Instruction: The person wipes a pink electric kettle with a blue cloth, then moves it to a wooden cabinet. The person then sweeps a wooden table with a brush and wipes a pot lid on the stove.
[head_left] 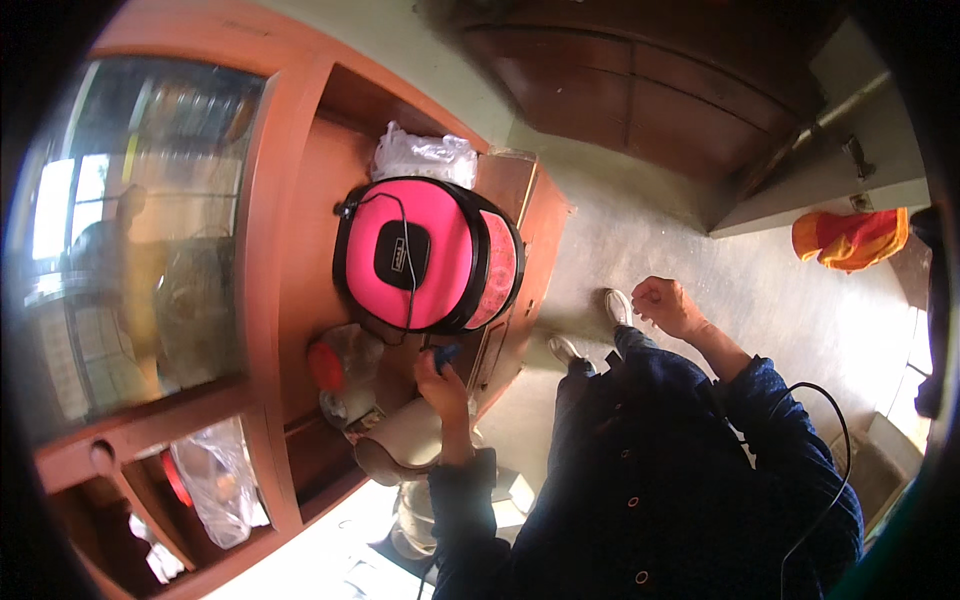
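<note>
A pink and black appliance with a rounded lid (447, 262), which looks like a rice cooker, rests on the wooden cabinet's ledge. Its thin black cord (407, 215) runs over the lid and down the near side. Just below the appliance, my left hand (441, 388) is closed on a small dark blue thing (446, 354) whose kind I cannot make out. Off to the right, above the floor and close to my shoe, my right hand (668, 306) hangs with its fingers curled in. Nothing shows between those fingers.
A clear jar with a red lid (326, 366) stands by the appliance, and a plastic bag (425, 157) lies behind it. Glass-fronted cabinet doors (150, 230) fill the left. At far right hangs a red and yellow cloth (850, 239). Brown furniture (640, 75) stands beyond the floor.
</note>
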